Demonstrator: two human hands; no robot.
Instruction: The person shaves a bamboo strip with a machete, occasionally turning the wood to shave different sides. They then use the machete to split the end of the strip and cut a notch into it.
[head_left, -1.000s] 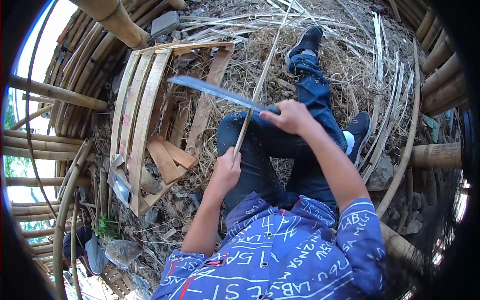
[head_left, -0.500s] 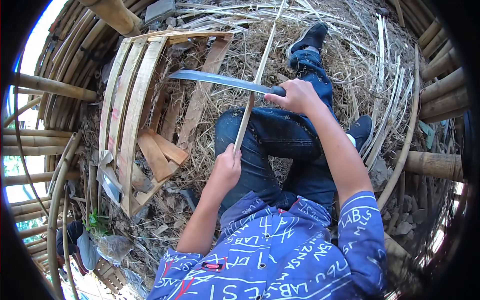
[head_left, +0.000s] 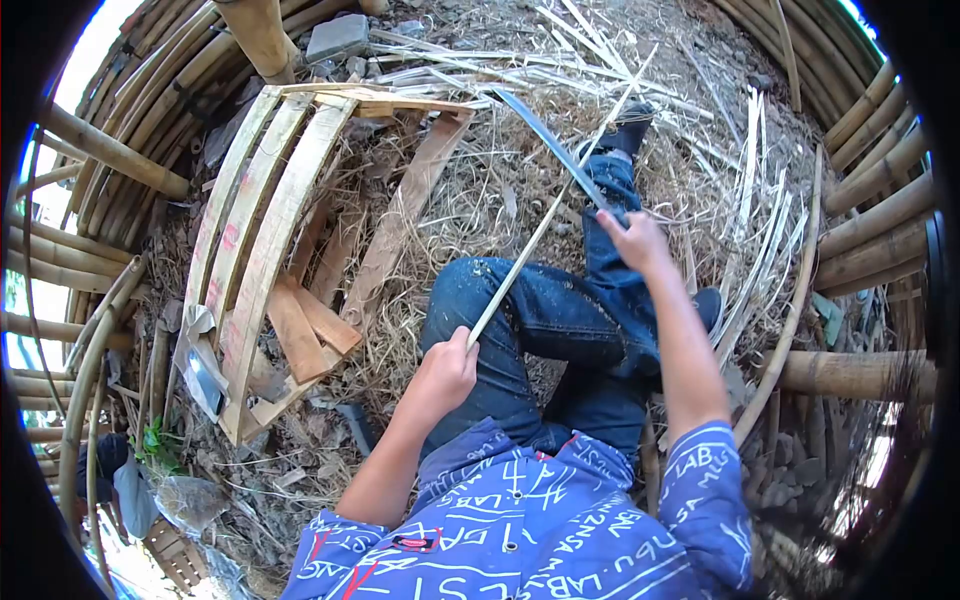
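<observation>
A long, thin bamboo strip slants up and to the right across my bent knee. Its near end is gripped in my left hand, thumb along the strip. My right hand is closed round the dark handle of a machete, out beyond the knee. The blade points up and to the left and crosses the strip in this view, near the strip's upper half. Fine shavings cling to my jeans.
On the left stands a wooden slatted crate with loose board pieces inside. Split bamboo strips lie at right and at the back. Curly shavings cover the ground. Bamboo poles enclose both sides; a grey block sits behind.
The machete has swung from nearly level to pointing up and left, and my right hand has moved outward along the strip. The strip now leans further right.
</observation>
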